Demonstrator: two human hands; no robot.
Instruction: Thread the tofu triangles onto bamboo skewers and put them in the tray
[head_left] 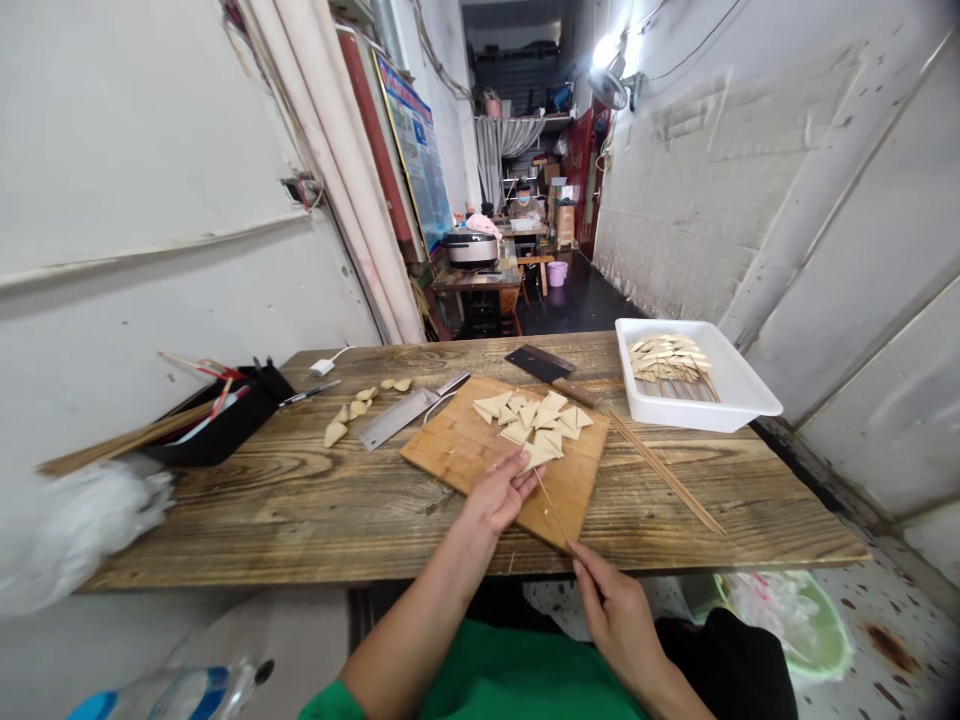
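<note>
My left hand (501, 492) rests on a wooden cutting board (457, 455), fingers pinched on a pale triangular tofu piece (541, 455) at the near edge of a pile of triangles (534, 415). My right hand (615, 610) sits below the board's near corner, fingers closed on the end of a thin bamboo skewer (551, 508). The skewer's tip points into the piece held by my left hand.
A cleaver (409, 410) lies left of the board, a second knife (551, 372) behind it. A white tray (739, 395) with skewered pieces stands at right, loose skewers (664, 470) beside the board. A black box (225, 425) with sticks sits far left. Scraps (352, 410) lie nearby.
</note>
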